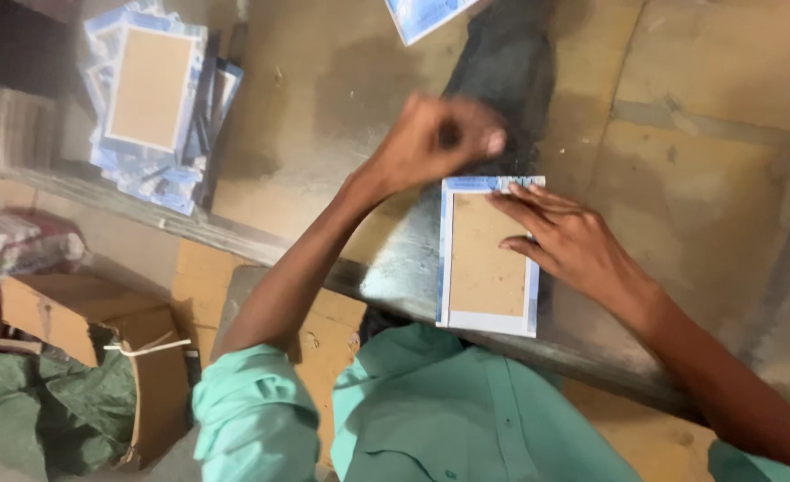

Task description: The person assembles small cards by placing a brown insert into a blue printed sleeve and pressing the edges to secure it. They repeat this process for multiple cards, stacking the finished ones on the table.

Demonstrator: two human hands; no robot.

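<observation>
Right hand lies flat, fingers spread, on the right edge of the brown cardboard panel with its pale blue paper border, pinning it to the worn, stained counter; that grip is wide and open, pressing rather than clasping. The panel sits close to the counter's near edge, just in front of the person's mint-green shirt. Left hand hovers above the panel's top left corner, curled into a tight fist; whether that narrow grip pinches anything, I cannot tell, it is blurred. A dark grey strip runs along the counter behind the fist, toward the far edge. Up at the far left corner, a messy stack of similar blue-bordered brown panels, well apart from the hands. Another blue-edged sheet pokes in at the far edge. Below the counter's left side, a torn brown cardboard box rests on green cloth.
</observation>
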